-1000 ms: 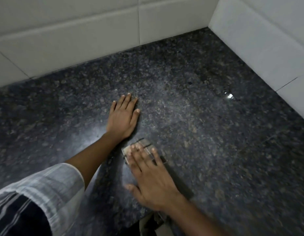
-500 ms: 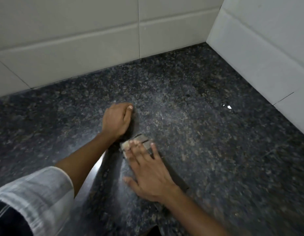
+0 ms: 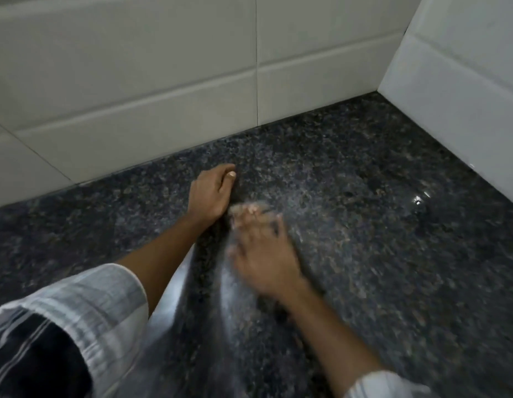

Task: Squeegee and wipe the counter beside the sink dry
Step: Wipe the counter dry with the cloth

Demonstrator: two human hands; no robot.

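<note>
On the dark speckled granite worktop [image 3: 364, 225], near the corner where two walls of pale glazed tiles [image 3: 134, 81] meet, you have both hands down, two in all. Your left hand [image 3: 210, 193] is curled, fingers tucked under, resting on the stone. Your right hand [image 3: 261, 248], just beside it, is blurred; fingers look spread flat, and you cannot tell whether anything lies beneath. Striped grey-white sleeves [image 3: 86, 305] cover both arms. One wet glint [image 3: 420, 198] shines toward the right wall.

Dim light is cast, glare is seen on the dark speckled granite counter [image 3: 378, 225], and the right hand [image 3: 264, 254] is motion-blurred.
</note>
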